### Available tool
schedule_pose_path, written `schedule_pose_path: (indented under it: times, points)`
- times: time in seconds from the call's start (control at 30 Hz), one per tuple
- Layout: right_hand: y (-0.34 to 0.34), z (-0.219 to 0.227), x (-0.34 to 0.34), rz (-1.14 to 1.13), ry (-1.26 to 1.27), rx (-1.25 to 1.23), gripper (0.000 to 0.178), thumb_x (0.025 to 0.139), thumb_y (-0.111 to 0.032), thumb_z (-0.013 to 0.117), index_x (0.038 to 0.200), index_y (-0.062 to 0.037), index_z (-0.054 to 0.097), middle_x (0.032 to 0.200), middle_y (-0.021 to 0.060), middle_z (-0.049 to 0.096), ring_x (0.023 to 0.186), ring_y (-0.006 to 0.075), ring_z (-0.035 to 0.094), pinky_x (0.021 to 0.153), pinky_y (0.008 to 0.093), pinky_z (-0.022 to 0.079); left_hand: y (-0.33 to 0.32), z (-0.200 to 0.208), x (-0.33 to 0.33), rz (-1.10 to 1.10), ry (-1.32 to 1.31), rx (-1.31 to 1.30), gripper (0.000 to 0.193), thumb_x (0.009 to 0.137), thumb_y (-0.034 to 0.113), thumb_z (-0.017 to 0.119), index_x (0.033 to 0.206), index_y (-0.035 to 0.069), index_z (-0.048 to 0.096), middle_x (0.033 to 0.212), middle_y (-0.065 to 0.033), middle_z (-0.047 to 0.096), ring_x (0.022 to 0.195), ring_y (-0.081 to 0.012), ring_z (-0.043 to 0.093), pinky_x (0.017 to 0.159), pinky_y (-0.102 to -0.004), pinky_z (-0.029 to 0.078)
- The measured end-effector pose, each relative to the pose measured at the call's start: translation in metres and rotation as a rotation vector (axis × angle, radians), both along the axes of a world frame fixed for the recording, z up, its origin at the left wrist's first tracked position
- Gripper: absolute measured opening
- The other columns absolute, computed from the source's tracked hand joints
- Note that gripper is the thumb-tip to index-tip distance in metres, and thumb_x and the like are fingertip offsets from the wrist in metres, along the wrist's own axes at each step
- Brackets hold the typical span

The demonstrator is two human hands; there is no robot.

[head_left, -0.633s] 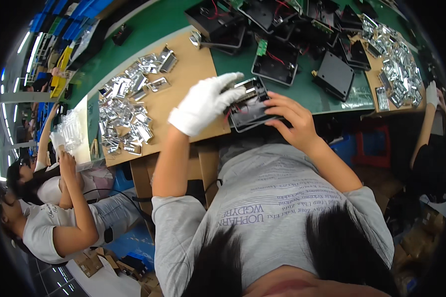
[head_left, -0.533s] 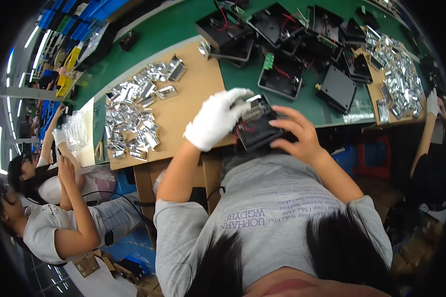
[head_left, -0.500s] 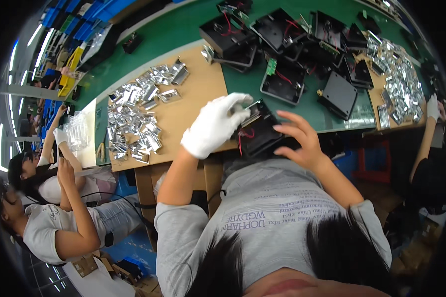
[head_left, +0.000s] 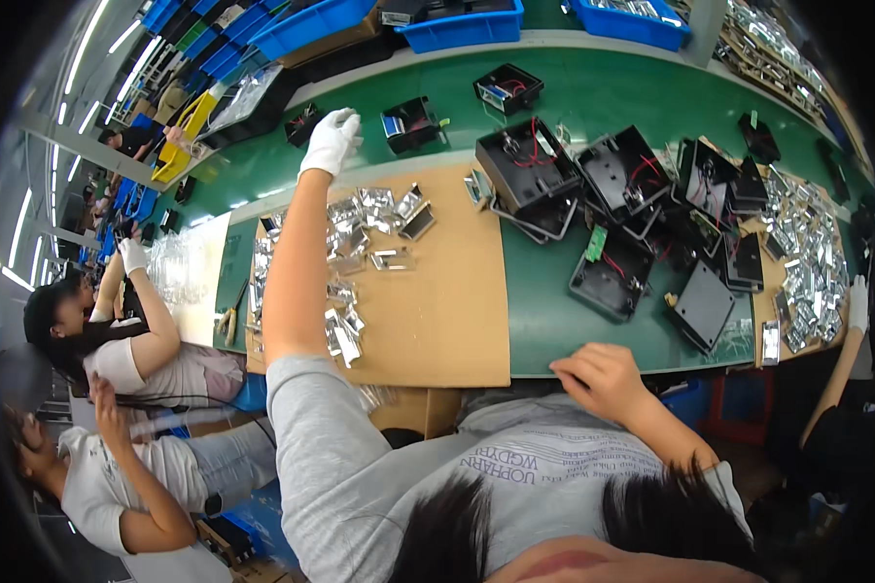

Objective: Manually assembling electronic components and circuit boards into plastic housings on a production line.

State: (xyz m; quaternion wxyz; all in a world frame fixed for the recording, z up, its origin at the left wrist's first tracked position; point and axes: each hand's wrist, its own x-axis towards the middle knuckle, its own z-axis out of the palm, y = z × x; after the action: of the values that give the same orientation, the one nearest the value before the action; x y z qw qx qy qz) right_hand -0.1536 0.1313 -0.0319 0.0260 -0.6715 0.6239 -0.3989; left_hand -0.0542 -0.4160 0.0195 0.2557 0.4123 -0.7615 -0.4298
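Note:
My left hand (head_left: 332,144), in a white glove, reaches far across the green bench with its fingers bent and apart, nothing visible in them. Just to its right, a small gap away, sits an open black plastic housing (head_left: 410,126) with a blue and silver part inside. Another small black housing (head_left: 303,124) stands close on the other side of the glove. My bare right hand (head_left: 601,381) is at the near bench edge, its fingers loosely curled together with nothing visible in them. Beyond it lies an upside-down black housing (head_left: 702,305).
Shiny metal parts (head_left: 360,228) lie on a cardboard sheet (head_left: 437,291) under my left arm. Black housings with red wires (head_left: 530,165) are piled at centre right. More metal parts (head_left: 812,262) lie far right. Blue bins (head_left: 462,27) line the back. Co-workers sit at left and right.
The black housing has left my hands and now stands on the far bench. My left hand has stretched far forward and left. My right hand has dropped to the bench edge and curled. The view has shifted.

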Motion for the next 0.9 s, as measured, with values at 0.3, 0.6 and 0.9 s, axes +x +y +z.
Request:
schedule_pose_path:
  times: [0.3,0.6,0.9]
  points:
    - [-0.003,0.0,0.001,-0.02,0.194,0.133,0.018,0.082,-0.01,0.074,0.099,-0.0113,0.072,0.073,-0.0009,0.053,0.059,0.0156,0.051,0.053,0.0265,0.043,-0.159,-0.038,0.045,0.478,-0.941,-0.907,0.039,0.099,0.026,0.047,0.13,0.017,0.068,0.128,-0.0106,0.069,0.113,-0.0354,0.068,0.094,-0.0479,0.055]
    - [-0.003,-0.001,0.0,0.01,0.211,0.171,0.017,0.083,-0.013,0.073,0.099,-0.0116,0.072,0.074,-0.0015,0.052,0.059,0.0149,0.05,0.052,0.0262,0.042,-0.142,0.011,0.06,0.387,-0.815,-0.766,0.027,0.092,0.028,0.064,0.112,0.012,0.072,0.106,-0.0143,0.076,0.099,-0.0376,0.071,0.084,-0.0463,0.055]
    - [-0.003,-0.003,0.005,-0.146,0.072,0.026,0.016,0.08,-0.004,0.073,0.096,-0.0095,0.073,0.073,-0.0006,0.059,0.057,0.0173,0.051,0.053,0.0289,0.042,0.254,0.079,0.1,-0.496,-0.308,-1.092,0.027,0.076,0.009,0.07,0.103,0.01,0.073,0.091,-0.005,0.071,0.079,-0.0244,0.065,0.08,-0.0377,0.051]
